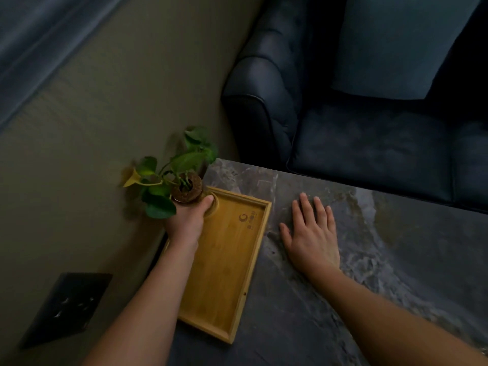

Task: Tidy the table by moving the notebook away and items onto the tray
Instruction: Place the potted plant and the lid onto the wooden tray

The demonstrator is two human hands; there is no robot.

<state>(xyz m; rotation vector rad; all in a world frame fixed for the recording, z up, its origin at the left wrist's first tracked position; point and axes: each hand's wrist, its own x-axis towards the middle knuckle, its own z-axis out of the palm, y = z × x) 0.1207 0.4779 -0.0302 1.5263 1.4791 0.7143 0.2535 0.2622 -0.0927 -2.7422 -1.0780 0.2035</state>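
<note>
A rectangular wooden tray [232, 260] lies at the left edge of the dark marble table [369, 260]. A small potted plant [182, 186] with green leaves and a cork-like top sits at the tray's far left corner. My left hand [188, 220] is wrapped around the pot from the near side, thumb on its right. Flat on the table just right of the tray rests my right hand [311, 233], fingers spread, holding nothing. No notebook is in view.
A dark blue sofa [369, 128] stands right behind the table's far edge. Left of the table is bare floor, with a dark rectangular object [68, 307] lying on it at lower left. A curtain hangs at the upper left.
</note>
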